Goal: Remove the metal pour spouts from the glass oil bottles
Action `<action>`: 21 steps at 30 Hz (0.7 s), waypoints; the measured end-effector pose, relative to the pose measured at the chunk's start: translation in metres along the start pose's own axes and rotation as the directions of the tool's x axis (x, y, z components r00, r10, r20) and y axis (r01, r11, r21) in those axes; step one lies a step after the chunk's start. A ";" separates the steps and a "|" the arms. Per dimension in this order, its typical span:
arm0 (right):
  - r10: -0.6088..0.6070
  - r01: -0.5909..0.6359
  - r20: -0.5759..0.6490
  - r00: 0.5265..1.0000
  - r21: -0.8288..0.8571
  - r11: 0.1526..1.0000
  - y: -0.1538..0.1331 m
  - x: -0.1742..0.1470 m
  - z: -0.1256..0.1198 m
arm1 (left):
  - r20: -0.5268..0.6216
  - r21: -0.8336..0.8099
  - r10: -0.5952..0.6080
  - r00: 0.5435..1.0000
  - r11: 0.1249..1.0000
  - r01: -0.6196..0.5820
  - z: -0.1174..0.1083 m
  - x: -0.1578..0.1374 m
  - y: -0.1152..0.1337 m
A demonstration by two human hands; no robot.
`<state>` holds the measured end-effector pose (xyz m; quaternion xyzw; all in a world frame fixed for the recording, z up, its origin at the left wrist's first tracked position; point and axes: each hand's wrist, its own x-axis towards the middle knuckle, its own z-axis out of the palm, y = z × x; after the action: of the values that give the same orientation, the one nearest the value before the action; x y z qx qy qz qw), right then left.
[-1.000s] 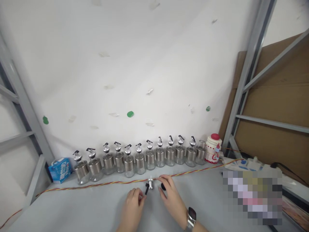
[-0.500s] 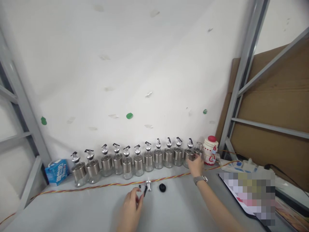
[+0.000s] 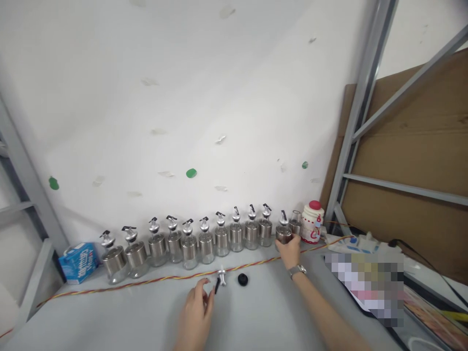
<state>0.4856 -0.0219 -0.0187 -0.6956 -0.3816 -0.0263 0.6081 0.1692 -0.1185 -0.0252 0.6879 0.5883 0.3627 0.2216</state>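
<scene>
Evidently, in the head view, the right hand point(image 3: 291, 252) grips a spouted bottle point(image 3: 283, 229) near the right end of the row, while the left hand point(image 3: 196, 304) half-curls beside a black stick point(image 3: 217, 285), its hold unclear. Stiff, probably breakable, the bottle seems best held by its metal sleeve point(image 3: 284, 236).

On the desk point(image 3: 146, 317) I see bottles point(image 3: 221, 239) in a row, box point(image 3: 78, 264) at left, jar point(image 3: 310, 225) at right, cable point(image 3: 164, 279) before them
</scene>
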 end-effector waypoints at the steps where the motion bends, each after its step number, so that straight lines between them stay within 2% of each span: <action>1: -0.021 0.021 -0.014 1.000 0.017 1.000 -0.004 -0.005 -0.003 | -0.006 -0.013 0.004 1.000 1.000 -0.004 0.000 0.000 0.000; 5: -0.104 0.106 -0.020 0.994 0.129 0.986 -0.044 -0.039 -0.019 | -0.060 -0.100 0.052 0.997 0.993 -0.057 -0.001 0.001 0.000; 7: -0.133 0.112 0.079 0.988 0.231 0.966 -0.072 -0.067 -0.027 | -0.087 -0.145 0.078 0.993 0.985 -0.090 -0.003 0.002 0.002; 8: -0.097 0.011 0.235 0.967 0.343 0.939 -0.086 -0.082 -0.030 | -0.099 -0.164 0.086 0.991 0.981 -0.102 -0.004 0.002 0.003; 9: -0.066 -0.098 0.374 0.925 0.403 0.910 -0.098 -0.097 -0.032 | -0.112 -0.182 0.093 0.989 0.977 -0.113 -0.006 0.003 0.004; 10: -0.053 -0.165 0.457 0.888 0.425 0.890 -0.108 -0.111 -0.034 | -0.126 -0.200 0.099 0.987 0.972 -0.123 -0.008 0.003 0.005; 11: -0.054 -0.196 0.527 0.848 0.407 0.892 -0.116 -0.124 -0.035 | -0.141 -0.220 0.101 0.985 0.967 -0.130 -0.010 0.003 0.006; 12: -0.095 -0.176 0.597 0.796 0.379 0.909 -0.122 -0.135 -0.036 | -0.161 -0.243 0.096 0.982 0.961 -0.134 -0.011 0.003 0.006; 14: -0.232 0.005 0.686 0.690 0.316 0.949 -0.126 -0.150 -0.038 | -0.213 -0.296 0.078 0.974 0.945 -0.140 -0.013 0.002 0.007; 16: -0.353 0.235 0.719 0.599 0.264 0.936 -0.125 -0.157 -0.039 | -0.266 -0.341 0.071 0.961 0.926 -0.162 -0.014 -0.001 0.008; 18: -0.403 0.380 0.727 0.556 0.209 0.901 -0.122 -0.159 -0.040 | -0.308 -0.360 0.102 0.946 0.908 -0.215 -0.015 -0.005 0.011; 21: -0.388 0.447 0.749 0.537 0.138 0.884 -0.119 -0.161 -0.041 | -0.332 -0.346 0.164 0.929 0.895 -0.282 -0.019 -0.008 0.020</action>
<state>0.3226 -0.1411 0.0098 -0.5507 -0.7534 0.1094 0.3422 0.1672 -0.1323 -0.0005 0.6322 0.4473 0.5933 0.2198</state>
